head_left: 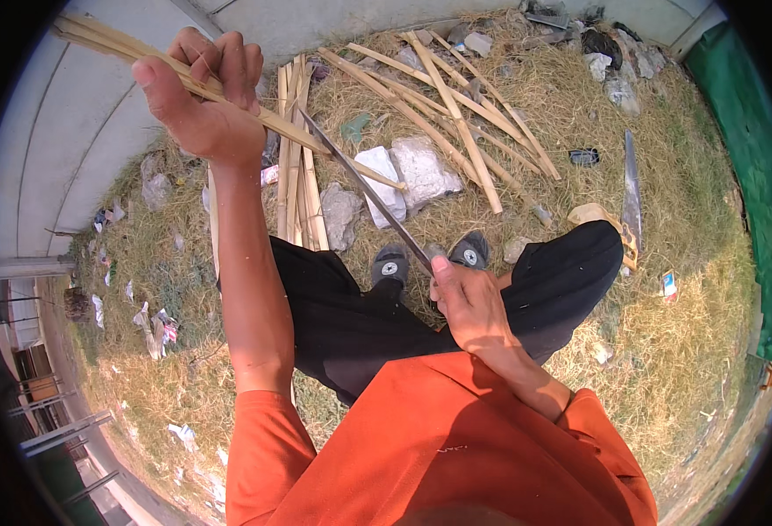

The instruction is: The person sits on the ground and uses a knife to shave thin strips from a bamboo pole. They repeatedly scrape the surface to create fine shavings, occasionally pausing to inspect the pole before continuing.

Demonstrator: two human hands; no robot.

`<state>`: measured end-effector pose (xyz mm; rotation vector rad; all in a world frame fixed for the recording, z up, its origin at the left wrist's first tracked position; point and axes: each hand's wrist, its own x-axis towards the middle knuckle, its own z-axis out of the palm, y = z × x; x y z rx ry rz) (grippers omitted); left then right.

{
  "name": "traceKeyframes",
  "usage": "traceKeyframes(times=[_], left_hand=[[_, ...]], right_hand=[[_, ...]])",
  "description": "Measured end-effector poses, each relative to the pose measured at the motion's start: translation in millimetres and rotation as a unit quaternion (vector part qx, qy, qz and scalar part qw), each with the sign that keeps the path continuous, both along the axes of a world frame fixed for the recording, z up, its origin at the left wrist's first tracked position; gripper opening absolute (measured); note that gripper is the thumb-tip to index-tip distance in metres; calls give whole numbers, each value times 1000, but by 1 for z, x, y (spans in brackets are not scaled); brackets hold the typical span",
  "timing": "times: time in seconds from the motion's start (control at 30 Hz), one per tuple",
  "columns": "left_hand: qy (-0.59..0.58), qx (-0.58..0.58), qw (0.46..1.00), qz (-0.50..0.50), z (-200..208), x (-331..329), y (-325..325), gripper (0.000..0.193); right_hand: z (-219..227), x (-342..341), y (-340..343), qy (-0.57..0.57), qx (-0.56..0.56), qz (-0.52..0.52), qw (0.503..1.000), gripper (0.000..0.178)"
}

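Observation:
My left hand (219, 118), raised at the upper left, has its fingers curled round a long split bamboo strip (351, 161). The strip slants from the wall side down toward the stones. Low in the middle, my right hand (474, 307) is closed on the handle of a long, narrow-bladed knife (364, 186). Its blade points up and left, and its far end appears near the strip; whether they touch I cannot tell. Below the strip lie a white block (381, 188) and a pale rough stone (425, 172).
More bamboo strips (465, 131) lie loosely ahead, with an upright bundle (291, 197) to the left. A hand saw (631, 180) rests on the dry grass at the right. A pale wall (79, 114) bounds the left, a green sheet (741, 175) the right. Litter is scattered about.

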<state>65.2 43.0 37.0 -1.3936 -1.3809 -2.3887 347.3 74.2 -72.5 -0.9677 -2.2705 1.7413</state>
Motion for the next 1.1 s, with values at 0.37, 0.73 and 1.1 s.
traceKeyframes(times=[0.37, 0.73, 1.1], left_hand=[[16, -17, 1000, 11, -8, 2, 1, 64], [33, 1, 999, -10, -5, -1, -11, 50], [23, 22, 999, -29, -1, 8, -13, 33]], right_hand=[[-51, 5, -4, 58, 99, 10, 993, 59], [30, 9, 1, 140, 7, -16, 990, 58], [-111, 17, 18, -151, 165, -10, 974, 60]])
